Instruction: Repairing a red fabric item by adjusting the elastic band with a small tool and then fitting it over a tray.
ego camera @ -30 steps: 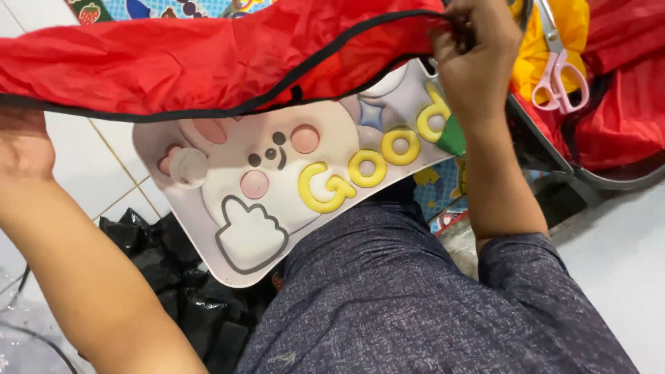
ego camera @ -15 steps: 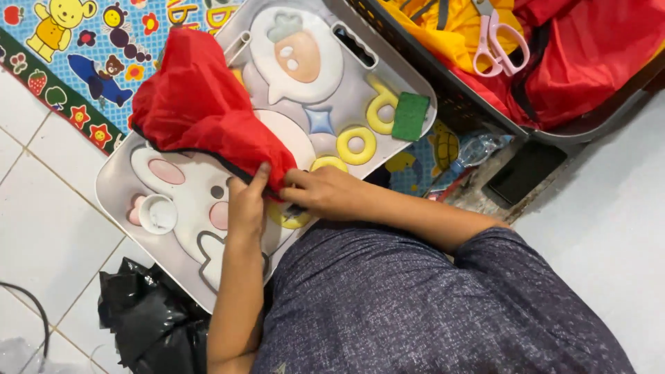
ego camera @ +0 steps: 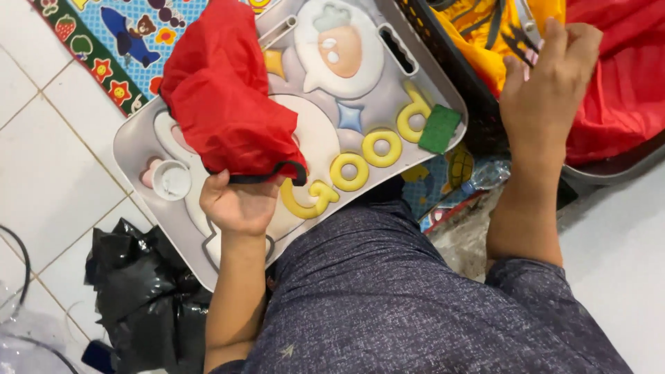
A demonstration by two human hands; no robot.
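Note:
A grey lap tray [ego camera: 131,142] with cartoon figures and raised yellow letters rests across my knees. A bunched red cloth [ego camera: 228,97] with black edging lies on its left half. My left hand [ego camera: 239,204] grips the cloth's lower edge. My right hand [ego camera: 547,90] is stretched out to the dark basket [ego camera: 450,66] at the upper right, fingers spread over yellow fabric [ego camera: 485,34] and the partly hidden scissors [ego camera: 528,28]. I cannot see it gripping anything. On the tray there is also a small green square [ego camera: 439,129] and a small white cap [ego camera: 171,179].
More red fabric [ego camera: 616,90] fills the basket's right side. A colourful children's play mat [ego camera: 118,41] lies on the white tiled floor at the upper left. A crumpled black plastic bag [ego camera: 138,284] sits at the lower left beside my leg.
The wide spread red cloth has been gathered into a bunch on the tray. My right hand has left the cloth and moved right to the basket; my left hand keeps hold.

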